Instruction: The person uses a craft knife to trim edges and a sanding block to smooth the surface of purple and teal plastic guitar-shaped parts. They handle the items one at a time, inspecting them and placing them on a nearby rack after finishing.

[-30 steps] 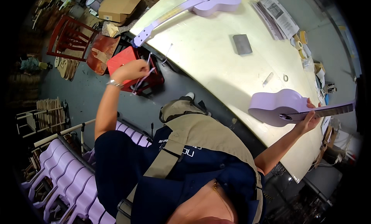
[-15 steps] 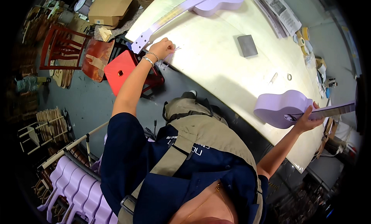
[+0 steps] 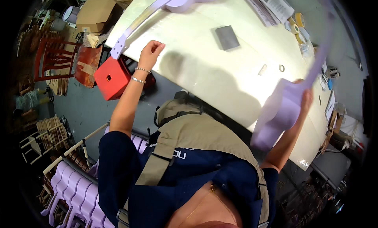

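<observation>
My right hand [image 3: 307, 100] grips a lilac ukulele [image 3: 281, 112] where its neck meets the body. The instrument is tilted up over the table's right side and blurred by motion; the hand partly hides behind it. My left hand [image 3: 150, 54] hovers over the table's near left edge with its fingers curled, and nothing shows in them. A second lilac ukulele [image 3: 185, 1] lies on the far side of the pale table [image 3: 197, 62], its headstock past the left edge. A grey rectangular block [image 3: 227, 38] rests on the tabletop.
A red stool [image 3: 112, 79] and a wooden chair [image 3: 59, 60] stand left. Papers [image 3: 271, 5], tape rolls [image 3: 296, 27], and a small ring [image 3: 281, 68] lie on the table. Several lilac ukulele bodies [image 3: 78, 192] are racked at lower left. A cardboard box [image 3: 94, 15] sits far left.
The right hand has swung the ukulele from lying level to upright, neck upward. My left hand has lifted away from the headstock; the thin strip by its fingers no longer shows. The view shifted slightly.
</observation>
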A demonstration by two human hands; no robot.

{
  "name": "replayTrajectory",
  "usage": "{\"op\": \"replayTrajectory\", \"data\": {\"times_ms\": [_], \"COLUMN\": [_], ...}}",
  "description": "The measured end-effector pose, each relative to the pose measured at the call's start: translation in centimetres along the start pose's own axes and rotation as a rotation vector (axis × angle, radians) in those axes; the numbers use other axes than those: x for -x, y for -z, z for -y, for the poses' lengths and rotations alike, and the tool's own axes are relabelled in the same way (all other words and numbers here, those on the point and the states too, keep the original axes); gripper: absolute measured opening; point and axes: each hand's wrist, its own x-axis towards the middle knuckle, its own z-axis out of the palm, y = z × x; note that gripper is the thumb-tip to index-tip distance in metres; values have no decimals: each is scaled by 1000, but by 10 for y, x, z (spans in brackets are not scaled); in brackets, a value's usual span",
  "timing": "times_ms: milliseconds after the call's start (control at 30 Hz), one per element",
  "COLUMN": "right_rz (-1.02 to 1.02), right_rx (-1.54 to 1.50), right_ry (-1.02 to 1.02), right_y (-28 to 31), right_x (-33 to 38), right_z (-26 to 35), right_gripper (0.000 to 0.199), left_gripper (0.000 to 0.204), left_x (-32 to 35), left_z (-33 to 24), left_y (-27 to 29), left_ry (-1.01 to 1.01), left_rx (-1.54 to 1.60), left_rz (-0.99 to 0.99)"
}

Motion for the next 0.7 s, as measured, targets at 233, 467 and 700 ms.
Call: {"op": "replayTrajectory", "data": {"times_ms": [233, 467, 700], "right_rz": [701, 740, 630], "right_rx": [-92, 133, 1134], "right_ry": [-578, -731, 305], "right_y": [-82, -97, -19], "right_x": [9, 9, -48], "right_z": [-78, -144, -143], "right_gripper": [50, 47, 25], "left_gripper": [53, 48, 61], "left_x": [77, 120, 123], "left_z": [-73, -57, -84], "left_y": [-159, -247, -247], "left_ry": [373, 552, 537], "left_rx": [670, 869, 1074], "left_rz": [540, 388, 327]}}
